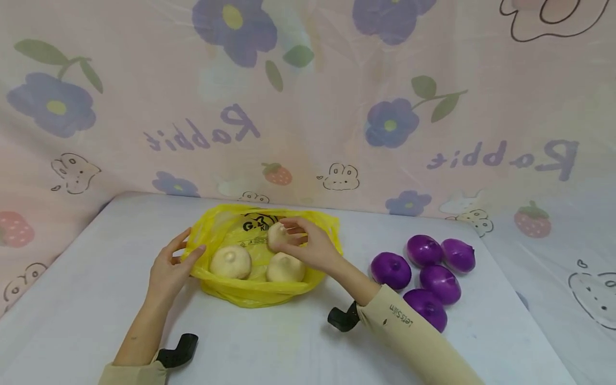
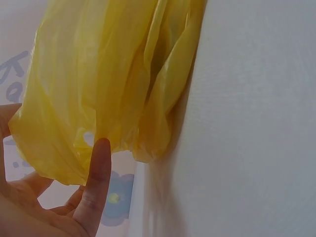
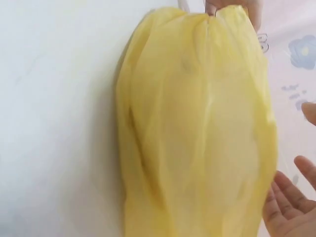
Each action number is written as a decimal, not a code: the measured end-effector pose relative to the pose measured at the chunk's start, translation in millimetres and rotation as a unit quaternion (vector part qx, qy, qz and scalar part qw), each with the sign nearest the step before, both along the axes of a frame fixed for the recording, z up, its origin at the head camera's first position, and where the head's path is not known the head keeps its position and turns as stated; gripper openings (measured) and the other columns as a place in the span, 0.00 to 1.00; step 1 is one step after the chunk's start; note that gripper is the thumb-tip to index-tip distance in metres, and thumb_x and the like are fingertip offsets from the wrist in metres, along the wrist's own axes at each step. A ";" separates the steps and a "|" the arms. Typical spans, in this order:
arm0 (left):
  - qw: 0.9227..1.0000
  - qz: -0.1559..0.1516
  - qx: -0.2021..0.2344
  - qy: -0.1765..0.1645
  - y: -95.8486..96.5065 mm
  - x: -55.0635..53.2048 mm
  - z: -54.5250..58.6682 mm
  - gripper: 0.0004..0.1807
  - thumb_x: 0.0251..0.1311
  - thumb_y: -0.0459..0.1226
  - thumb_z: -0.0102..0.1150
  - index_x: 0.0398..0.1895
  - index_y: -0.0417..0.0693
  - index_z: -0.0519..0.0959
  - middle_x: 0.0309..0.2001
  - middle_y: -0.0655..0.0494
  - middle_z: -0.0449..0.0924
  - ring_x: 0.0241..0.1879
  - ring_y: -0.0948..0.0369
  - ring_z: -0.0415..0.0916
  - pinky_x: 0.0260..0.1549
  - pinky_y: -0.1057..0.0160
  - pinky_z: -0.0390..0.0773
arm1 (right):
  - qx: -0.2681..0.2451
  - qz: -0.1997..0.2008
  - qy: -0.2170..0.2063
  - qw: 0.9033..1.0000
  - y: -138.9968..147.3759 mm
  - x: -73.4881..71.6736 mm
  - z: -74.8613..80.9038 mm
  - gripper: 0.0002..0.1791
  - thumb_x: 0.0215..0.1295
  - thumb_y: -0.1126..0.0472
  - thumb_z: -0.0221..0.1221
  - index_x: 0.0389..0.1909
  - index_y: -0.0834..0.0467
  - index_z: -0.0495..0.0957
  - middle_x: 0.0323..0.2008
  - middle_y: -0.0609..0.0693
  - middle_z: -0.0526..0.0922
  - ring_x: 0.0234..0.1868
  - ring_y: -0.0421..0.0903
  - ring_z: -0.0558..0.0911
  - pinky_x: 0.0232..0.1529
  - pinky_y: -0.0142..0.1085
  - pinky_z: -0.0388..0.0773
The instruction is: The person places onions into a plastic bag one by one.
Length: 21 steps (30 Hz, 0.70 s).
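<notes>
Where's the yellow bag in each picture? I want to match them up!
Head: the yellow bag is just left of the middle, in the lower half.
Left wrist: it fills much of the left side, from the top edge down past the middle.
Right wrist: it fills the middle, from near the top to the bottom edge.
Landmark: the white table shows in all three.
</notes>
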<state>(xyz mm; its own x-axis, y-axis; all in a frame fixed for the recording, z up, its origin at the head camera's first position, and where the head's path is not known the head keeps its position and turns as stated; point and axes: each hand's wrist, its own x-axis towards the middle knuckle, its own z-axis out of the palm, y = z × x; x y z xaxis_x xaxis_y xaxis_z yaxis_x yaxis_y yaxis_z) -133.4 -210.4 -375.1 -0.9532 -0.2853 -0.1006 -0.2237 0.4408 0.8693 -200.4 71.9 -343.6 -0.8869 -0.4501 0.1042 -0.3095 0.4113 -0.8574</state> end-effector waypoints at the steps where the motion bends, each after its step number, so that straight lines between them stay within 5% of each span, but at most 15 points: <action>1: 1.000 0.000 -0.001 -0.002 -0.1 -0.1 -0.3 0.37 0.66 0.53 0.51 0.75 0.60 0.53 0.68 0.39 0.58 0.49 0.52 0.63 0.31 0.71 0.71 | -0.002 -0.005 0.004 1.000 3.9 0.0 0.2 0.30 0.58 0.55 0.67 0.61 0.57 0.72 0.58 0.54 0.77 0.54 0.53 0.79 0.55 0.47 0.75; 21: 1.000 -0.002 -0.002 0.012 -2.0 -1.2 -1.4 0.37 0.65 0.54 0.51 0.75 0.59 0.54 0.68 0.39 0.58 0.47 0.54 0.64 0.30 0.70 0.73 | -0.002 -0.075 0.066 0.995 69.4 5.4 1.6 0.29 0.59 0.55 0.66 0.60 0.58 0.72 0.57 0.58 0.77 0.56 0.53 0.77 0.52 0.46 0.77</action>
<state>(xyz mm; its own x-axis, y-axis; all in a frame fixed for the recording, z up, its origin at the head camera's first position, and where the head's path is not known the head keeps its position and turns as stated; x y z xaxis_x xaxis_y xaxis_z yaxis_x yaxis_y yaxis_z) -134.6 -212.4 -376.5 -0.9567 -0.2809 -0.0769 -0.2008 0.4450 0.8727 -195.0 141.3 -342.0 -0.9222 -0.3135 0.2263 -0.3555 0.4572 -0.8152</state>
